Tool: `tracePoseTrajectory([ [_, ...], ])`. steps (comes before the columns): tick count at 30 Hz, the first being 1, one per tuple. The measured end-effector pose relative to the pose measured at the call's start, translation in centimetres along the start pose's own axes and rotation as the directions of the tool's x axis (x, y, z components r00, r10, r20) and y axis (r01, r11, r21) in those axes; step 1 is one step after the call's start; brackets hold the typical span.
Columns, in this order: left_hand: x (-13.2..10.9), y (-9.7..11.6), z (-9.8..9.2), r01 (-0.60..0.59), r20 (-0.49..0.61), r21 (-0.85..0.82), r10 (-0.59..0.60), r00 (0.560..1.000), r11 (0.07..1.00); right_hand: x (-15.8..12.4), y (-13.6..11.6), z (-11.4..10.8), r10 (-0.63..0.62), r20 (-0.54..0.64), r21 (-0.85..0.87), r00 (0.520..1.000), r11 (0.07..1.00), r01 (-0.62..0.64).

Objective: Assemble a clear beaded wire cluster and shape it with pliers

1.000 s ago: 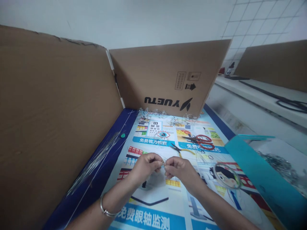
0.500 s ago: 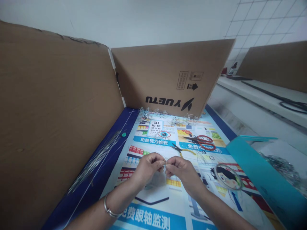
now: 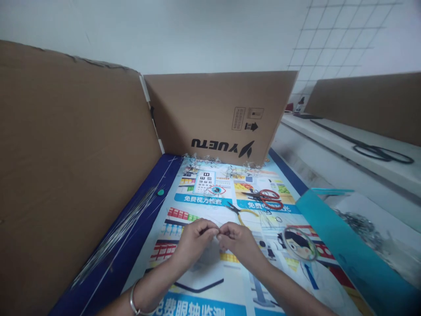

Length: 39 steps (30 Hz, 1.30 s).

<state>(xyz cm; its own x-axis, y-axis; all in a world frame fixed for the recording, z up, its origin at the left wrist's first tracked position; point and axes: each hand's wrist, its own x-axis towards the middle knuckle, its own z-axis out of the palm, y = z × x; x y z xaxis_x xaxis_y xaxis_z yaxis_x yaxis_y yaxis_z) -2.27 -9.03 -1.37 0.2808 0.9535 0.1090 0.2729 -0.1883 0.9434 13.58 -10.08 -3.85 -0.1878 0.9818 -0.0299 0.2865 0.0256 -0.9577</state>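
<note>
My left hand (image 3: 194, 239) and my right hand (image 3: 238, 241) meet fingertip to fingertip above a printed poster mat (image 3: 204, 281). Both pinch a tiny thing between thumb and fingers, too small to name. A silver bangle (image 3: 134, 299) circles my left wrist. Yellow-handled pliers (image 3: 241, 210) lie just beyond my hands, and red-handled scissors (image 3: 268, 199) lie farther back to the right. A clear ring (image 3: 300, 243) rests on the mat right of my right hand.
Cardboard walls stand at the left (image 3: 66, 175) and at the back (image 3: 217, 118). Thin wires (image 3: 115, 239) lie along the left wall's foot. A teal box (image 3: 342, 250) at the right holds a heap of metal parts (image 3: 362, 226). Small clear pieces (image 3: 204, 158) line the back wall.
The view has shifted, so everything sits a little lower and more to the left. My hands stay pinched together at the same spot on the mat.
</note>
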Motion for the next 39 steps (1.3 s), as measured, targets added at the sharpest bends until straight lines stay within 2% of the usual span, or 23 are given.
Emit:
tracePoseTrajectory([
  [2,-0.1,-0.1,0.0,-0.017,-0.028,0.057,0.018,0.999,0.998,-0.2,-0.1,0.1,-0.039,0.020,-0.100,0.999,0.994,0.041],
  [5,0.1,-0.3,0.0,-0.008,-0.060,0.048,0.011,0.998,0.999,-0.1,-0.6,-1.0,-0.110,0.069,-0.300,0.991,0.946,0.126],
  [8,0.5,-0.5,-0.3,0.059,-0.061,-0.116,-0.066,0.996,0.991,0.7,-0.7,-3.6,-0.167,0.063,-0.546,0.984,0.820,0.174],
  [10,0.7,-0.5,-0.4,0.129,-0.031,-0.280,-0.144,0.989,0.951,1.4,0.0,-5.6,-0.188,-0.006,-0.699,0.982,0.703,0.130],
  [12,0.7,-0.5,-0.4,0.191,0.007,-0.406,-0.206,0.978,0.893,2.1,1.2,-7.1,-0.194,-0.014,-0.801,0.981,0.589,0.105],
  [15,0.7,-0.3,-0.4,0.239,0.045,-0.500,-0.250,0.967,0.833,2.9,3.3,-8.3,-0.183,0.032,-0.884,0.983,0.454,0.114],
  [18,0.5,0.0,-0.4,0.253,0.068,-0.547,-0.259,0.963,0.798,3.4,4.6,-8.2,-0.200,0.067,-0.929,0.977,0.344,0.134],
  [24,0.6,0.2,-0.4,0.252,0.076,-0.578,-0.256,0.964,0.776,3.6,4.6,-7.5,-0.269,0.118,-0.970,0.956,0.174,0.169],
  [28,0.7,-0.1,-0.4,0.217,0.046,-0.557,-0.231,0.972,0.801,3.6,4.7,-7.2,-0.307,0.127,-0.981,0.943,0.101,0.166],
  [32,0.7,-0.4,-0.4,0.155,0.013,-0.567,-0.179,0.984,0.809,3.7,5.2,-7.1,-0.346,0.131,-0.984,0.929,0.068,0.164],
  [36,0.7,-0.5,-0.4,0.133,-0.005,-0.584,-0.168,0.986,0.801,3.8,5.7,-7.1,-0.397,0.112,-0.985,0.911,0.079,0.155],
  [39,0.7,-0.3,-0.4,0.138,0.006,-0.603,-0.169,0.986,0.785,3.9,5.9,-7.2,-0.436,0.081,-0.981,0.896,0.125,0.149],
])
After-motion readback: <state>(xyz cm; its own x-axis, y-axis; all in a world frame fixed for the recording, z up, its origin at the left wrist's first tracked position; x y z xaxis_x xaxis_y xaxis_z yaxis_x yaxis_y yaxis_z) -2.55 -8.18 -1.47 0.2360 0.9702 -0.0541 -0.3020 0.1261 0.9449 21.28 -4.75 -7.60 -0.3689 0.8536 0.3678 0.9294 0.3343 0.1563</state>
